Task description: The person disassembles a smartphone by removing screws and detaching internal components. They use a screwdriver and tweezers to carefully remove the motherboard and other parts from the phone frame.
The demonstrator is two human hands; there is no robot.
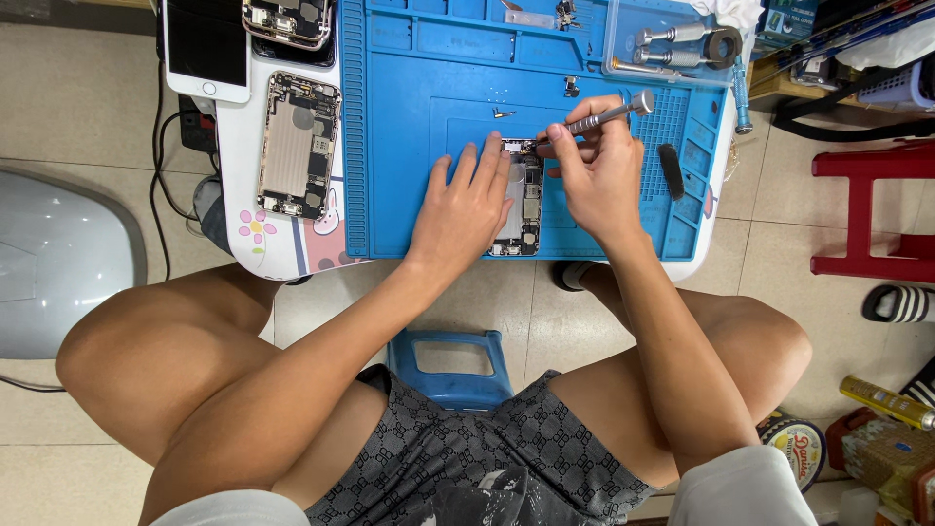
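An opened phone chassis (pixel 527 200) lies on a blue work mat (pixel 409 146) on a small white table. My left hand (pixel 466 206) rests flat on the chassis's left side, fingers spread. My right hand (pixel 596 173) grips a silver screwdriver (pixel 609 113), whose tip touches the chassis's top end. A tiny metal part (pixel 503 113) lies on the mat just above the phone.
A second opened phone chassis (pixel 298 144) and a white phone (pixel 205 47) lie left of the mat. A third opened phone (pixel 288 19) sits at the top. A clear tray of metal tools (pixel 682 44) and a black oblong piece (pixel 670 169) are right. A red stool (pixel 872 209) stands beside.
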